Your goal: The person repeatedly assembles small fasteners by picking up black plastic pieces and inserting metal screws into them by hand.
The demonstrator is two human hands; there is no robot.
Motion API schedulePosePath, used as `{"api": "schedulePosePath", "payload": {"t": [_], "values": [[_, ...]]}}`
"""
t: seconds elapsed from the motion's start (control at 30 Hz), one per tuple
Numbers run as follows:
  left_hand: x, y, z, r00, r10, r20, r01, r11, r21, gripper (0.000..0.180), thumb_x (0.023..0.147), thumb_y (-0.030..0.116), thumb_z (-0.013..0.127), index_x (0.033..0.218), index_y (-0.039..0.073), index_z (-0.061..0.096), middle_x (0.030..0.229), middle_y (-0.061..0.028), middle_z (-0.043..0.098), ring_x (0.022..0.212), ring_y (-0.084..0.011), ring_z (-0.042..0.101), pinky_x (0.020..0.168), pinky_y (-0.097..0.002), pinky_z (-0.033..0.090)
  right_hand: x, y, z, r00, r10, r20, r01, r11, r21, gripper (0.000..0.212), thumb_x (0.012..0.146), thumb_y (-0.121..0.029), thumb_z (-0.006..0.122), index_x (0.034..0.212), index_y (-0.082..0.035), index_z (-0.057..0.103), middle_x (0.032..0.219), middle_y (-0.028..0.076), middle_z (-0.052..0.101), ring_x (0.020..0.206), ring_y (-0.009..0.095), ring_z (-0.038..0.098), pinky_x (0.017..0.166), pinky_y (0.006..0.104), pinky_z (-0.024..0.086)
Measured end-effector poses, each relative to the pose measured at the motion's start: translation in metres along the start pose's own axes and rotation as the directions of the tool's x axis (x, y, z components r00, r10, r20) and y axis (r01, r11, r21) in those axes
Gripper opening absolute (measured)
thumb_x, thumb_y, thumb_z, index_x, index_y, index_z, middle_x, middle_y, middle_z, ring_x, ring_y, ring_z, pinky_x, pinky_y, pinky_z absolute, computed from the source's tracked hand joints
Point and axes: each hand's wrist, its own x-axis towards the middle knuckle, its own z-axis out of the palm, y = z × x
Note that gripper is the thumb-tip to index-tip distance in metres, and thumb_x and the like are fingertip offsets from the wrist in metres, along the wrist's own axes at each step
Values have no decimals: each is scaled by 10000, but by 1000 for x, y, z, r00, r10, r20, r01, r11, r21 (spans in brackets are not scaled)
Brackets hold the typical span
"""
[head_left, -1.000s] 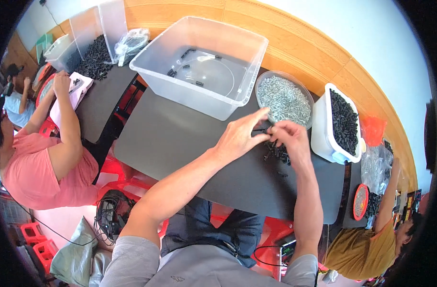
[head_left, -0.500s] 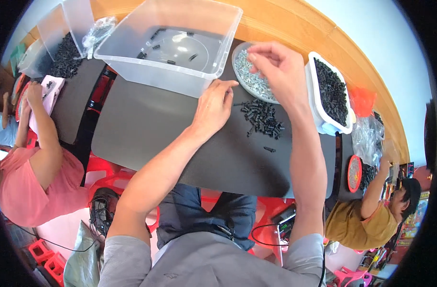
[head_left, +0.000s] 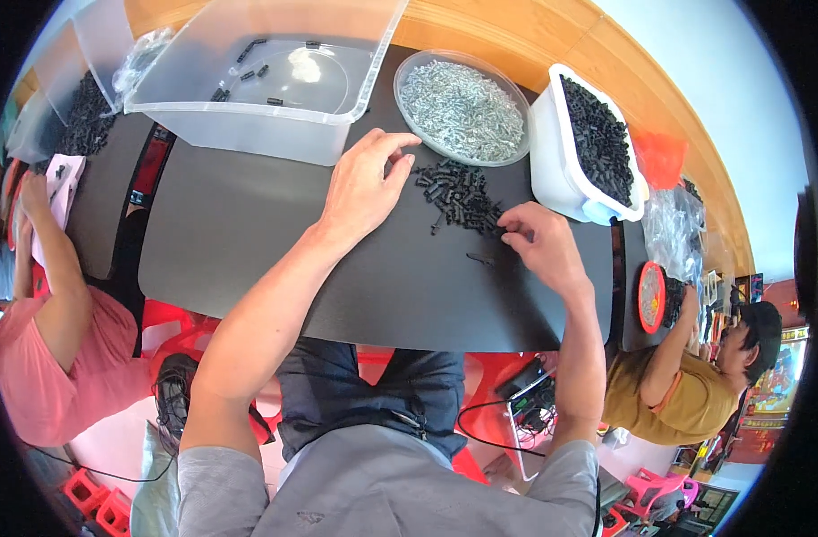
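Observation:
My left hand rests on the black table top, fingers spread, its tips beside a heap of small black parts. My right hand lies at the heap's right edge with thumb and fingers pinched together over the parts; whether a part is between them I cannot make out. One loose black part lies just left of that hand. Behind the heap stands a round clear dish of small silver screws.
A large clear plastic bin with a few black parts stands at the back left. A white tub of black parts stands at the right. A person in pink sits at the left, a person in yellow at the right.
My right hand has come down from the dish of screws to the right edge of the heap. My left hand has shifted slightly toward the heap.

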Motion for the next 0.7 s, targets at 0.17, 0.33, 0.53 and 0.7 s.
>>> {"api": "schedulePosePath", "payload": {"t": [0.17, 0.33, 0.53, 0.7], "values": [[0, 2, -2, 997, 69, 20, -69, 998, 1, 227, 907, 58, 682, 1129, 81, 721, 861, -68, 611, 738, -162, 594, 697, -298, 501, 0, -3, 4, 999, -37, 14, 38, 996, -81, 143, 802, -22, 712, 941, -46, 685, 883, 122, 668, 764, 289, 685, 710, 388, 538], [-7, 8, -1, 979, 192, 60, -184, 975, -122, 229, 910, 61, 700, 1139, 53, 715, 905, -87, 690, 758, -144, 652, 679, -275, 525, 6, -22, -3, 997, -80, -14, 79, 995, -55, 134, 811, -26, 705, 939, -23, 664, 881, 139, 683, 783, 299, 701, 711, 383, 550], [-8, 9, 1, 894, -119, 432, 348, 792, -502, 291, 952, 103, 707, 1205, -36, 671, 998, -82, 745, 911, -138, 708, 782, -277, 561, 41, -58, 15, 952, -295, -79, 302, 949, 86, 121, 851, -16, 680, 969, -15, 650, 904, 167, 690, 844, 355, 699, 736, 413, 556], [0, -7, -1, 895, -118, 431, 384, 694, -609, 270, 943, 137, 724, 1175, 0, 700, 947, -77, 751, 838, -119, 697, 739, -258, 548, 59, -74, 20, 947, -313, -71, 318, 945, 73, 150, 860, -23, 677, 1007, -22, 650, 907, 159, 696, 853, 353, 699, 731, 411, 554]]}}
